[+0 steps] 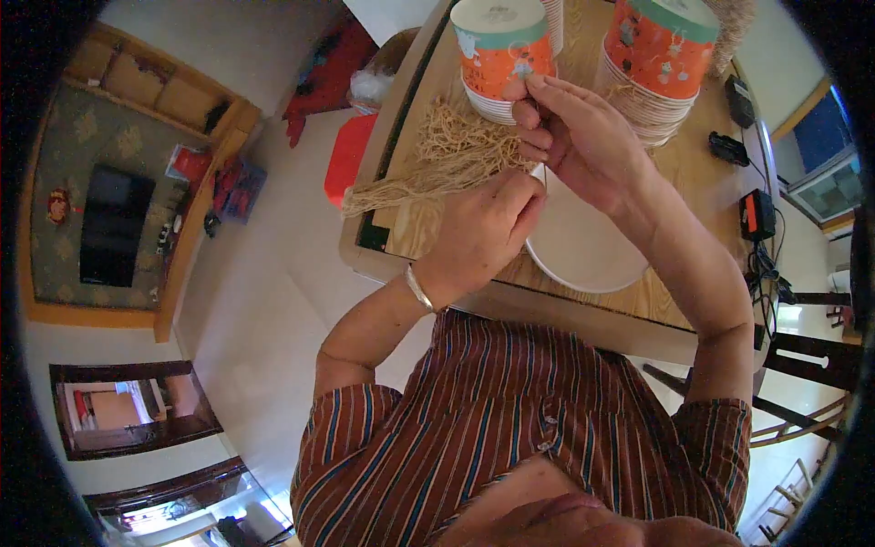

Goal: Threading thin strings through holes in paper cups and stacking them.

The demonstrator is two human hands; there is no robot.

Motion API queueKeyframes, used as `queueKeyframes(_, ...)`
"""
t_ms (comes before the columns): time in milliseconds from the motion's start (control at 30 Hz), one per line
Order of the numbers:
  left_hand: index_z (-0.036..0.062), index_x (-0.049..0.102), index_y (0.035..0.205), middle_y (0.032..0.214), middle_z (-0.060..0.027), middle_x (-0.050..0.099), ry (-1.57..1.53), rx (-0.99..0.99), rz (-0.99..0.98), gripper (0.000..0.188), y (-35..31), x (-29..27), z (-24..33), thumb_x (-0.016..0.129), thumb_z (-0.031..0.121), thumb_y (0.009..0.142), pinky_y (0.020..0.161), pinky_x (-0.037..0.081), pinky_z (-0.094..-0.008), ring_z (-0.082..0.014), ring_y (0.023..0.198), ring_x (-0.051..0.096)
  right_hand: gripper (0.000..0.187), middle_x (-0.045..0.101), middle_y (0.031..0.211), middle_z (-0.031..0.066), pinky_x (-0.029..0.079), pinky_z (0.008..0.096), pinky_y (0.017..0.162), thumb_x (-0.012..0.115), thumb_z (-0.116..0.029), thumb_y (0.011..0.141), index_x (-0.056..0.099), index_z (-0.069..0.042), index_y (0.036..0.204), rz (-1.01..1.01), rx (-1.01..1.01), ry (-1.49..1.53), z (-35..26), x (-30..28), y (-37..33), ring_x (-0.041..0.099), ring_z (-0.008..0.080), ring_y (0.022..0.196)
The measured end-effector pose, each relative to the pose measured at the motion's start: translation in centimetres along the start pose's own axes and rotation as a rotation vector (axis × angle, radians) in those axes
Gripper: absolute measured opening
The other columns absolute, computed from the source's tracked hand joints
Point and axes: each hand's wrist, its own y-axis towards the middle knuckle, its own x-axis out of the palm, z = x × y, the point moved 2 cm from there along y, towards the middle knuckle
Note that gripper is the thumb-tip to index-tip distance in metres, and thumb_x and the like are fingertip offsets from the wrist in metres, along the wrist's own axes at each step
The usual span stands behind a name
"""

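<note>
Both my hands are raised over the near edge of the wooden table. My left hand (490, 226) is closed, knuckles up, beside the rim of a round white bowl (592, 239). Whatever its fingers hold is hidden from view. Higher and to the right, my right hand (583, 137) has its thumb and fingertips pinched together; anything between them is too small to make out. A tangled bundle of tan, string-like strands (447, 150) lies left of the hands, its tail reaching the table's left edge. Just behind the right fingertips stands a stack of orange-and-green paper bowls (501, 50).
A second stack of orange paper bowls (661, 55) stands at the back right of the table (424, 239). Along the right edge lie black adapters (756, 217) and cables. A red stool (350, 159) is left of the table, dark wooden chairs (811, 360) to the right.
</note>
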Motion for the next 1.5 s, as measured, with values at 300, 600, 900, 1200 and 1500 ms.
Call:
queueKeyframes(300,0.0053,0.056,0.087,0.078,-0.0102,0.059,-0.046,0.062,-0.104,0.011,-0.9,-0.7,2.0,0.066,0.008,0.083,0.06,0.048,-0.0399,-0.0289,0.068,0.061,0.025,0.036,0.057,-0.0086,0.022,0.0203,0.04,0.049,-0.028,0.101,0.062,-0.007,0.101,0.008,-0.062,-0.214,-0.9,0.8,-1.9,0.03,0.0029,0.047)
queueKeyframes(600,0.002,0.061,0.096,0.08,-0.0011,0.058,-0.568,-0.332,0.155,0.018,3.4,-5.3,-0.6,0.055,0.019,0.098,0.066,0.047,-0.0267,-0.0089,0.072,0.055,0.027,0.036,0.059,-0.0079,0.028,0.0195,0.047,0.048,-0.029,0.101,0.063,-0.007,0.097,-0.2,-0.208,-0.824,-0.8,2.0,-4.1,0.033,0.0015,0.053)
queueKeyframes(900,0.0027,0.059,0.084,0.069,0.0002,0.055,-0.586,-0.286,0.065,0.034,3.1,-4.7,-1.4,0.048,0.029,0.102,0.058,0.043,-0.0246,-0.0063,0.064,0.052,0.022,0.05,0.073,-0.0022,0.041,0.0246,0.067,0.051,-0.024,0.1,0.063,-0.006,0.096,-0.199,-0.146,-0.986,-0.8,2.2,-5.0,0.046,0.0069,0.071)
queueKeyframes(1200,0.003,0.053,0.076,0.063,0.0015,0.051,-0.599,-0.339,-0.103,0.03,3.3,-4.3,-1.0,0.052,0.021,0.1,0.055,0.039,-0.0225,-0.0047,0.061,0.049,0.02,0.052,0.073,-0.0022,0.041,0.0244,0.065,0.05,-0.019,0.099,0.063,-0.005,0.095,-0.214,-0.255,-0.987,-0.1,0.9,-5.1,0.046,0.0072,0.07)
queueKeyframes(1500,0.0031,0.056,0.088,0.075,0.0014,0.056,-0.635,-0.311,-0.138,0.018,3.8,-6.2,-2.0,0.049,0.014,0.1,0.07,0.048,-0.0222,-0.0066,0.074,0.056,0.024,0.04,0.065,-0.0099,0.026,0.0193,0.048,0.055,-0.031,0.096,0.066,-0.01,0.096,0.033,0.092,-1.043,-6.0,-2.7,-6.3,0.033,0.0006,0.055)
